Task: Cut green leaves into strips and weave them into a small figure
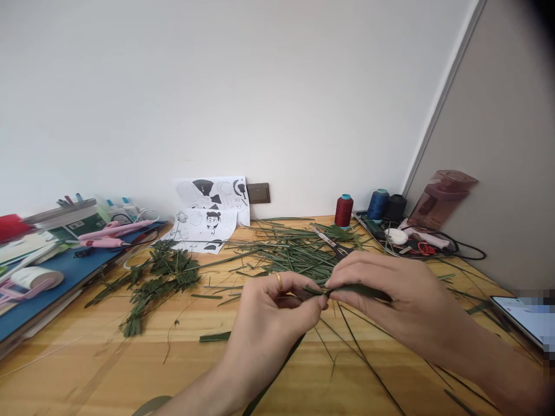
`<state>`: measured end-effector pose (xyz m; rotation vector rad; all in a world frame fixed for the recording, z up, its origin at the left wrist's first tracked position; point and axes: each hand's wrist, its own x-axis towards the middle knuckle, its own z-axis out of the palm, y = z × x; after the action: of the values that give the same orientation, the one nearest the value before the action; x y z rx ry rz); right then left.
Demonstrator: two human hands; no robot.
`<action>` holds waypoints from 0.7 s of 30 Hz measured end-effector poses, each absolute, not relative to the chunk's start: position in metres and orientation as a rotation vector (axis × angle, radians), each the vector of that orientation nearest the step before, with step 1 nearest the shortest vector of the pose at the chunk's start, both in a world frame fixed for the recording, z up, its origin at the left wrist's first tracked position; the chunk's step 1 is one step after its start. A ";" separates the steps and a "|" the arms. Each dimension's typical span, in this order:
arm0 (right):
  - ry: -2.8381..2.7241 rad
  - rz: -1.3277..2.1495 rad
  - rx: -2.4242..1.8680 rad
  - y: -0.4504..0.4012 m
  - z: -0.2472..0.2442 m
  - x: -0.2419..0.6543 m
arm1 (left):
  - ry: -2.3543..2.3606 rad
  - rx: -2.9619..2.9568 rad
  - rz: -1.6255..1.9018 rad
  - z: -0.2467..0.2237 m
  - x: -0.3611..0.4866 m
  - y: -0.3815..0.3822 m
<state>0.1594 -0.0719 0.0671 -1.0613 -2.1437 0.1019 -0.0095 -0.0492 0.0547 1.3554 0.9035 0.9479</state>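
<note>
My left hand [277, 318], with a gold ring, pinches a green leaf strip between thumb and forefinger. Touching it at the fingertips, my right hand [390, 294] is closed on the same green leaf [362, 290], which runs back under its palm. Long thin strands trail below both hands toward the front edge. Behind them lies a loose pile of cut green blades [290, 248], with scissors [332, 241] resting on its right part. A bundle of woven leaf pieces [167, 271] sits to the left.
Printed drawing sheets [212, 225] lean on the wall. A red thread spool [344, 211] stands behind the scissors, beside a cluttered tray [381, 240]. A phone [520, 318] lies at right. Pink glue guns [108, 234] and a tape roll [39, 278] are on the blue board at left.
</note>
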 end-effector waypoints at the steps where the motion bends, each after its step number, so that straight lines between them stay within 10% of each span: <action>1: -2.167 0.024 -1.042 -0.073 0.066 0.160 | 0.905 1.351 0.952 0.055 -0.009 -0.049; 21: -2.409 -0.643 -0.798 -0.077 0.062 0.170 | 0.649 1.169 0.917 0.048 -0.011 -0.043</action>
<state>0.1695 -0.0769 0.0622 -0.7975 -2.4092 -0.6430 -0.0113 -0.0432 0.0475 1.1687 0.6494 0.9170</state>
